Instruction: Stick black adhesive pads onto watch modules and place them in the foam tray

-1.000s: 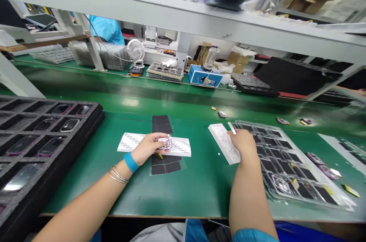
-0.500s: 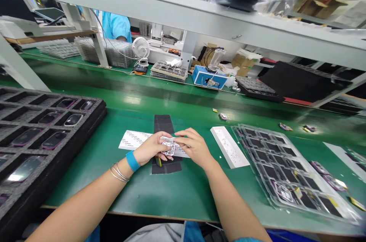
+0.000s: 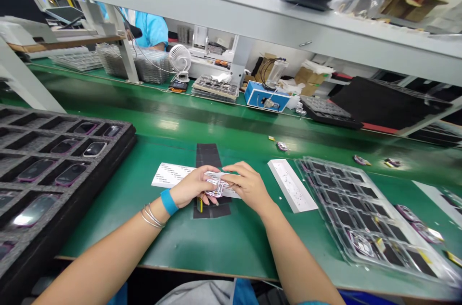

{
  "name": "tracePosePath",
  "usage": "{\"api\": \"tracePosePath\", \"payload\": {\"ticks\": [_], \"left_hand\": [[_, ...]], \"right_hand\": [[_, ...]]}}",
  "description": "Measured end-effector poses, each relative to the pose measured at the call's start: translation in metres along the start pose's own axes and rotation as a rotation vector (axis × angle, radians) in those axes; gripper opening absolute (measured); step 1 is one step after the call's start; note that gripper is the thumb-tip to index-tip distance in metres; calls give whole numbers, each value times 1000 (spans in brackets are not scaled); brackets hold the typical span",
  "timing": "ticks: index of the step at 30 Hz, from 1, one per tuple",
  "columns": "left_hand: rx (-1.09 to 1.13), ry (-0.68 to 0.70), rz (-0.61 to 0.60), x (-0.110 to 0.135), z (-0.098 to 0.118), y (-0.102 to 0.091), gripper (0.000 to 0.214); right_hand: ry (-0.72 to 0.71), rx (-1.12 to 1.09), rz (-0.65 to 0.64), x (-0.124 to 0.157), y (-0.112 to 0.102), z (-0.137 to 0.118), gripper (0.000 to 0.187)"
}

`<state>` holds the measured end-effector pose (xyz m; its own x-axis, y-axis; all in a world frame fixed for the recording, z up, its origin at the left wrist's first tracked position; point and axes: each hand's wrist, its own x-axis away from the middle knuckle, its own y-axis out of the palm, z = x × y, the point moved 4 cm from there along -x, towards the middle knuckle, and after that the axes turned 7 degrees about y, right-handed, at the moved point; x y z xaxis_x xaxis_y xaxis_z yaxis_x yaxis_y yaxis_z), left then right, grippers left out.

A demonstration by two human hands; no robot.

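Observation:
My left hand (image 3: 193, 186) grips a small flat part (image 3: 215, 188) with a shiny, purple-tinted face, held just above a white printed sheet (image 3: 169, 174) on the green bench. My right hand (image 3: 246, 185) meets it from the right, fingers pinched at the part's upper edge; what they pinch is too small to name. A black strip (image 3: 208, 155) lies under the sheet and a small yellow tab (image 3: 199, 204) sticks out below my left hand. A white rectangular block (image 3: 291, 184) lies to the right of my right hand.
A black foam tray (image 3: 57, 160) with several dark parts fills the left. A clear plastic tray (image 3: 364, 209) with compartments lies at the right. Loose small parts (image 3: 282, 146) sit near the conveyor belt (image 3: 180, 112). Another person in blue (image 3: 153, 31) works across the line.
My right hand left the white block at the right and came over to the part in my left hand. My left hand stayed over the sheet.

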<state>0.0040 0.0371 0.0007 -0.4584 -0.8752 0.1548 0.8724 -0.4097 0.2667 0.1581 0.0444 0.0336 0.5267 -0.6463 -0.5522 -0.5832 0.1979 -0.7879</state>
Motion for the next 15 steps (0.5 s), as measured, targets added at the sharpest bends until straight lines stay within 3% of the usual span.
{"api": "tracePosePath", "payload": {"ticks": [5, 8, 12, 15], "left_hand": [[9, -18, 4, 0, 0, 1, 56], [28, -29, 95, 0, 0, -1, 58], [65, -39, 239, -2, -2, -5, 44], [104, -4, 274, -3, -2, -6, 32]], "right_hand": [[-2, -32, -5, 0, 1, 0, 23], [-2, -45, -4, -1, 0, -2, 23], [54, -24, -17, -2, 3, -7, 20], [114, -22, -3, -2, 10, -10, 19]]}}
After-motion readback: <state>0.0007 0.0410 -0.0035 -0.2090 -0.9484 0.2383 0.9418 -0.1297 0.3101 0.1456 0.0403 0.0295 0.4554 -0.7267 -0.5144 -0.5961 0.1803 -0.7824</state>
